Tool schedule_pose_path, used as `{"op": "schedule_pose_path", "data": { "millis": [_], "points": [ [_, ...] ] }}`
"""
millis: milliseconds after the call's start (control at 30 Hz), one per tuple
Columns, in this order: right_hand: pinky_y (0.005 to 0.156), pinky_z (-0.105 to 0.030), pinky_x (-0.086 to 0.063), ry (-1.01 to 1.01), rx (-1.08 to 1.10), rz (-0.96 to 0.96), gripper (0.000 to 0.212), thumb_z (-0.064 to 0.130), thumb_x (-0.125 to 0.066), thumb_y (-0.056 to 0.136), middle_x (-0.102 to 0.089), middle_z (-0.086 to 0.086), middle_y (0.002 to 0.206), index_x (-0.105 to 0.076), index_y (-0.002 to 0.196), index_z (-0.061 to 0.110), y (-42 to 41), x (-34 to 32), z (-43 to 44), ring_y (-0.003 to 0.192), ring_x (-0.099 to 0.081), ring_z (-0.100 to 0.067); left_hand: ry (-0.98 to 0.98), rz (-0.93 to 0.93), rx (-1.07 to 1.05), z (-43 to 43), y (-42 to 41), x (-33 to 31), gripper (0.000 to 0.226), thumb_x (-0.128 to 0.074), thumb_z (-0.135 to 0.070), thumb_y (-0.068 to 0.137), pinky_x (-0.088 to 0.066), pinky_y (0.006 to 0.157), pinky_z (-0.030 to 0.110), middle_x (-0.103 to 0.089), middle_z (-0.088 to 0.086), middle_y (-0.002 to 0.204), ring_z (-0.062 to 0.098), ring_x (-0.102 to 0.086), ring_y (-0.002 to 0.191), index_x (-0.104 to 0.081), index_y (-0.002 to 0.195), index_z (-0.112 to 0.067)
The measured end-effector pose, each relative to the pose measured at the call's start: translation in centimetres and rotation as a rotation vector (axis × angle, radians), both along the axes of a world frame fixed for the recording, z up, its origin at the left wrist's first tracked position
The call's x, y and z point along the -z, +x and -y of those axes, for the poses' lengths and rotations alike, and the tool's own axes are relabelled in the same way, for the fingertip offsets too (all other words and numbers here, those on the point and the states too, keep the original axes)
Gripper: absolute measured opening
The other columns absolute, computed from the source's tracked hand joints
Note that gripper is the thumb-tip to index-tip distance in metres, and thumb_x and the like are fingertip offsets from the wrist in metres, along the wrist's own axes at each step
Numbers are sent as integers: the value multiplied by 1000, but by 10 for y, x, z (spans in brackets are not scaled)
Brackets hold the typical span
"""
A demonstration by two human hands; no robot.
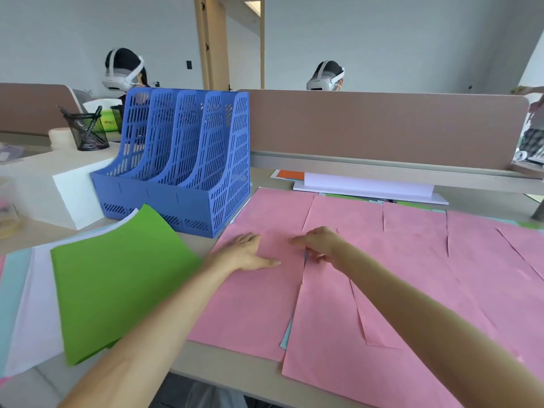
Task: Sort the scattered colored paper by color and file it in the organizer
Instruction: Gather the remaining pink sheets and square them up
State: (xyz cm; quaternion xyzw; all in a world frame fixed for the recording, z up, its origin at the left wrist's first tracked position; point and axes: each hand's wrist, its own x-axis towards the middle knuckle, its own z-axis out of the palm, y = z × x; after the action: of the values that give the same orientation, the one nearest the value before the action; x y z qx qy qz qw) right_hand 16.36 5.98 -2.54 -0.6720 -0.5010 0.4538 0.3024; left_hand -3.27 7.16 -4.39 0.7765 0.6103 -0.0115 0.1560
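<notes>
Left hand and right hand: both bare. Left forearm and right forearm: uncovered from the wrist to the frame edge. Lower body: grey fabric garment, partly visible between the forearms; garment type cannot be determined.

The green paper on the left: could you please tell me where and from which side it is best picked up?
Probably the far corner of the green paper, next to the blue file organizer, coming in from the right. That corner seems to curl up off the pale sheets beneath, leaving room for a thumb.
</notes>
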Motion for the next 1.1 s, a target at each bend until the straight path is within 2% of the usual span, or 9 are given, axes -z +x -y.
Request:
{"op": "schedule_pose_path", "data": {
  "millis": [133,200,333,533,633,867,933,1000,1100],
  "points": [
    [52,-24,-39,58,57,-43,71,8,-74,78,-57,-8,83,-35,137,13,8,1,-11,61,-50,-17,42,56,3,-10,7,3,97,-45,-71,84,-10,120,38,-2,0,162,16,-1,149,-7,154,-15],
    [53,-26,-44,139,163,-115,77,3,-70,79,-58,-9,91,-29,144,10,13,2,-21,63,-54,-18,116,97,-21,-15,10,1,85,-37,-67,90,-12,118,41,-5,-3,162,14,-4,148,-11,154,-17],
    [54,-27,-48,263,337,-241,70,1,-60,84,-60,-10,94,-28,145,10,29,5,-44,66,-56,-17,217,201,-135,-27,9,-3,61,-32,-50,99,-25,112,41,-26,5,157,23,-26,143,-28,148,-12],
    [60,-33,-53,342,455,-264,61,4,-56,88,-62,-13,118,-32,143,14,29,10,-89,83,-60,-25,190,158,-225,-61,-2,1,56,-36,-49,97,-39,104,43,-44,11,144,29,-43,131,-42,136,-10],
    [76,-38,-54,357,488,-212,57,7,-50,89,-64,-12,116,-35,143,14,24,8,-112,87,-59,-27,145,195,-247,-76,-4,-2,50,-39,-44,97,-43,98,42,-47,12,138,29,-47,124,-42,131,-8],
    [82,-33,-45,263,390,-1,55,17,-48,92,-57,-14,124,-32,144,10,17,14,-140,106,-57,-31,152,241,-278,-99,-2,-15,56,-43,-32,96,-42,96,40,-44,14,139,30,-48,124,-28,142,-4],
    [77,-29,-41,211,358,-83,50,12,-53,91,-53,-13,122,-38,138,10,14,14,-142,106,-57,-32,128,260,-306,-104,-2,-19,52,-45,-30,95,-44,93,39,-50,16,132,32,-52,118,-32,138,-4],
    [71,-28,-38,163,364,-237,42,11,-58,89,-49,-10,112,-45,128,15,13,11,-146,88,-53,-28,96,320,-359,-111,-4,-22,48,-48,-28,92,-45,92,40,-52,17,128,33,-53,115,-36,132,-4],
    [76,-32,-38,100,340,-307,47,9,-62,85,-49,-8,103,-49,129,4,11,9,-151,89,-47,-25,47,542,-434,-121,-6,-28,40,-56,-23,86,-47,81,36,-54,19,121,30,-57,101,-45,120,-6]
  ]
}}
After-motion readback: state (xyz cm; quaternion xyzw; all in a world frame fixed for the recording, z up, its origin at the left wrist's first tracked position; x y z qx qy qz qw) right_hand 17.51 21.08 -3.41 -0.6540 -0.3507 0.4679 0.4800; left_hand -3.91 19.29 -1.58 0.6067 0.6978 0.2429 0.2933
